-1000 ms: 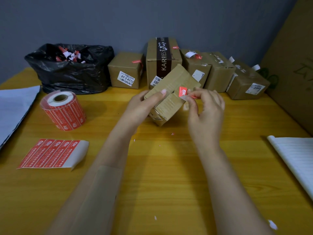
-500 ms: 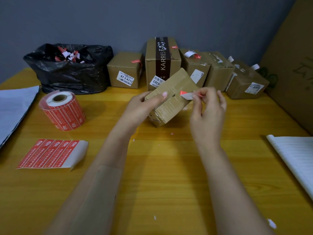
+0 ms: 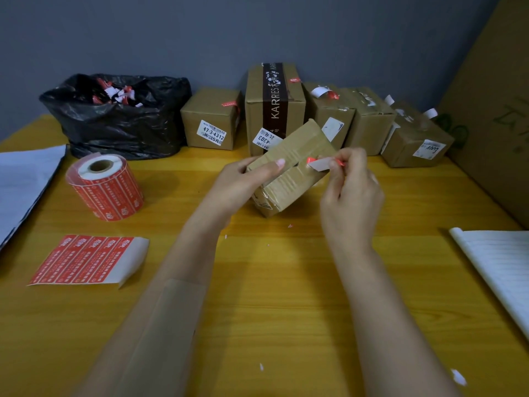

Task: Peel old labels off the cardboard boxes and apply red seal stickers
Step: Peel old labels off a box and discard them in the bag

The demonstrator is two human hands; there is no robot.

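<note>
Nearby, black bag [image 3: 120, 133] holds red-white label scraps [image 3: 116, 94].

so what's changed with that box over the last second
The right hand has peeled the red label further off the box, pulling it to the right: a second ago its red face showed, now its white back does, and only its left tip seems attached. The left hand still grips the tilted box. The sticker roll and sticker sheet have not moved.
</note>
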